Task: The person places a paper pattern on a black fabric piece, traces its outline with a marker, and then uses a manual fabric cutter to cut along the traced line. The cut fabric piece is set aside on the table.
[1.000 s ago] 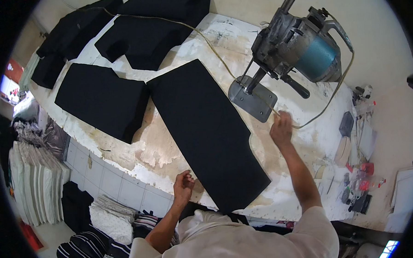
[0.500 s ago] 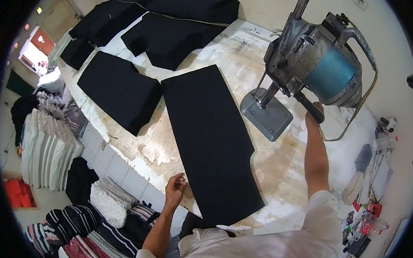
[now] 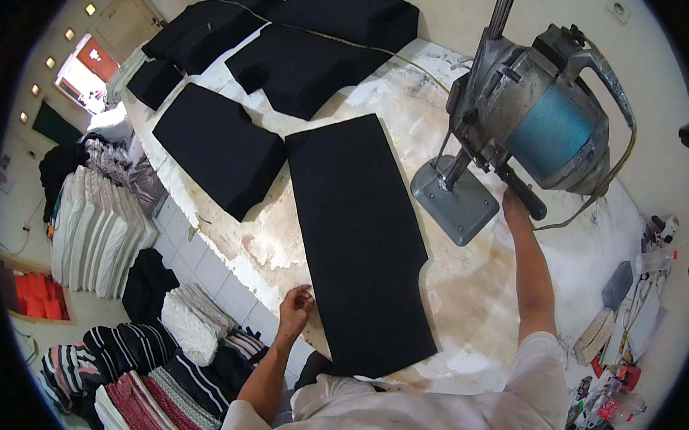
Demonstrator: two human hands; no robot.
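Observation:
A long stack of black cut fabric [image 3: 361,237] lies lengthwise on the worn white cutting table [image 3: 471,286]. My left hand [image 3: 296,308] rests at the table's near edge, fingers curled, touching the left side of that stack. My right hand [image 3: 515,204] reaches up under the black handle of a standing electric fabric cutter [image 3: 533,126], a grey machine with a teal motor band. Its flat grey base plate [image 3: 456,206] sits on the table just right of the stack. The fingers of my right hand are hidden behind the handle.
More black cut stacks [image 3: 218,147] lie farther along the table, with larger ones [image 3: 306,47] at the far end. A cable [image 3: 368,49] runs over them. Folded striped and white garments [image 3: 136,362] pile up on the floor at left. Small tools and bottles [image 3: 627,341] clutter the right.
The view has closed in on the cutter. My right hand moved from the table beside the base plate up to the cutter's handle. My left hand stayed at the stack's near left edge.

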